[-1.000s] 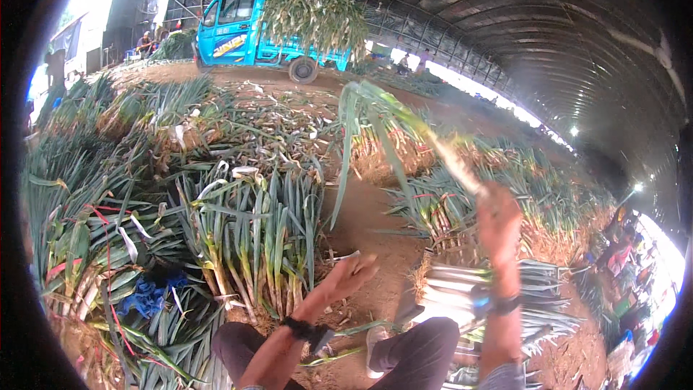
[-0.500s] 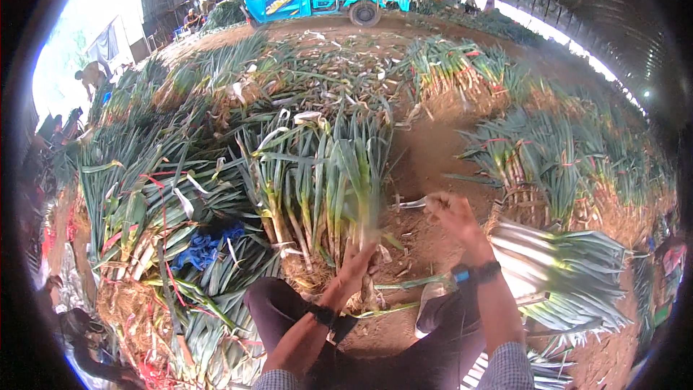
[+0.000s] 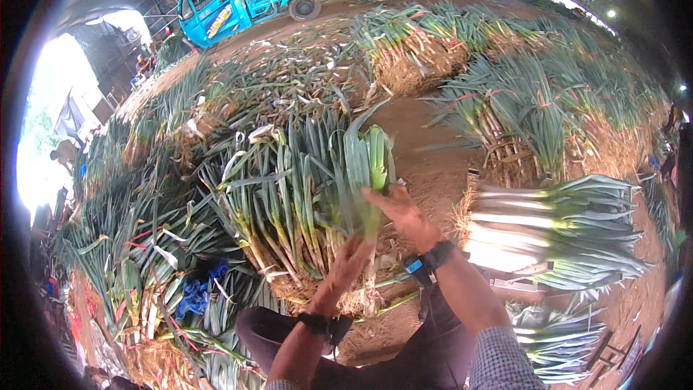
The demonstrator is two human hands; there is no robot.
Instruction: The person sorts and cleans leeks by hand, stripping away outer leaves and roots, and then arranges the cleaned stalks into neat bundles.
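Observation:
My left hand (image 3: 348,263) is closed around the pale lower stalk of a leek (image 3: 370,278), which stands upright with its roots down between my legs. Higher on the same leek, my right hand (image 3: 404,215) closes on the green leaves, its fingers partly smeared by motion. Whether a blade is still in that hand, I cannot see. Just left of my hands leans a bunch of untrimmed leeks (image 3: 289,209) with brown, dirty roots.
Trimmed leeks with white stalks (image 3: 520,227) lie in a rack at my right, with more leeks (image 3: 556,339) below. Tied bundles (image 3: 498,115) stand at the far right. A leek heap (image 3: 137,245) and blue plastic (image 3: 193,296) are at left. A blue truck (image 3: 216,11) stands behind.
My right hand has moved left from beside the leek onto its leaves; the pale blade that showed at its fingers is out of sight. The view has turned to the right.

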